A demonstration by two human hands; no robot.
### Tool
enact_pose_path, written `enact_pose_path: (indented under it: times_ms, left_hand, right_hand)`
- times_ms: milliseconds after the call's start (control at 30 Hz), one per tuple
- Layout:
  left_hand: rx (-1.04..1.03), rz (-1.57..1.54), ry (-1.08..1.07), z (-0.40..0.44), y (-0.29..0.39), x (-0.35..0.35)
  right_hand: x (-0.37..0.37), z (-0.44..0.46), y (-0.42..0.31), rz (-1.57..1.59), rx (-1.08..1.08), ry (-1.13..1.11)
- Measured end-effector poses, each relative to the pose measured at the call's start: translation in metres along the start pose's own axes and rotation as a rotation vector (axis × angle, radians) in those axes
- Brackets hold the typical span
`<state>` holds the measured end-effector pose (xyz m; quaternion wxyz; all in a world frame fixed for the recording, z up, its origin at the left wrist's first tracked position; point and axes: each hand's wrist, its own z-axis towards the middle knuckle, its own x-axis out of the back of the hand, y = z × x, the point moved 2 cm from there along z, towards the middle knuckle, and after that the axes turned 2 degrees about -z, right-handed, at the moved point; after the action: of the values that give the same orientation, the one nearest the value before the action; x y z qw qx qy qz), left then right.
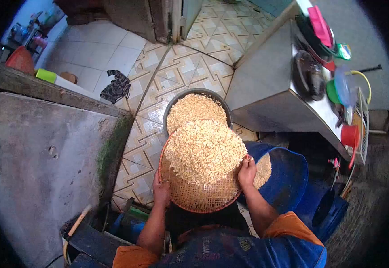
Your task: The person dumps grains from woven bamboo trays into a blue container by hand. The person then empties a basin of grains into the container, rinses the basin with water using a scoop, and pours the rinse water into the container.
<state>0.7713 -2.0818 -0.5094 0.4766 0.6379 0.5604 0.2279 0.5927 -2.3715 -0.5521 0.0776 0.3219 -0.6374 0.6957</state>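
A round woven bamboo basket [199, 196] with a reddish rim is held in front of my body. Pale soybean-like grains [205, 149] are heaped toward its far side, leaving the near weave bare. My left hand [161, 191] grips the rim at the left, and my right hand [247, 173] is closed around the rim at the right. Just beyond the basket, a dark round tub [167, 107] on the floor holds more of the same pale grains [197, 110]; the basket hides its near part.
A blue barrel [293, 174] lies tipped at the right with pale grains [263, 172] inside. A counter [266, 85] with a red dipper [349, 135] stands at the right. A concrete wall [47, 156] borders the left. A dark patterned cloth [116, 85] lies on the tiles.
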Motion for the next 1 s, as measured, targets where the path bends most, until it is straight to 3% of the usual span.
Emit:
enact_pose_path:
  times_ms: [167,233,367,433,633,667,767,833,867,900,967,1000]
  left_hand:
    - [0.022,0.040,-0.079,-0.026,0.032,-0.024]
    - [-0.087,0.127,-0.064,-0.032,0.020,-0.031]
    - [-0.030,0.212,-0.112,-0.046,-0.014,-0.042]
    - [-0.100,0.130,-0.177,-0.059,-0.020,-0.052]
    - [-0.136,0.321,-0.353,-0.128,-0.094,-0.112]
    - [-0.138,0.308,-0.361,-0.135,-0.126,-0.118]
    - [-0.166,0.456,-0.503,-0.167,-0.149,-0.178]
    - [-0.053,0.423,-0.566,-0.176,-0.173,-0.206]
    - [0.066,0.410,-0.600,-0.181,-0.179,-0.227]
    - [0.173,0.395,-0.627,-0.177,-0.191,-0.238]
    - [0.213,0.384,-0.661,-0.181,-0.197,-0.258]
    - [0.227,0.395,-0.656,-0.184,-0.196,-0.265]
  right_hand:
    - [0.044,-0.018,-0.009,0.008,-0.015,0.072]
    - [0.058,-0.021,-0.005,-0.017,0.060,0.078]
    - [0.083,-0.029,0.042,0.012,-0.114,0.090]
    - [0.090,-0.041,0.059,0.053,-0.157,0.119]
    - [0.175,-0.090,0.166,0.063,-0.299,0.201]
    - [0.179,-0.093,0.206,0.114,-0.242,0.246]
    - [0.245,-0.111,0.270,0.106,-0.295,0.271]
    - [0.286,-0.113,0.290,0.181,-0.464,0.207]
    - [0.310,-0.114,0.293,-0.032,-0.546,0.126]
    - [0.310,-0.110,0.307,-0.020,-0.549,0.137]
    - [0.332,-0.111,0.318,0.262,-0.408,0.250]
    - [0.346,-0.110,0.320,0.287,-0.605,0.180]
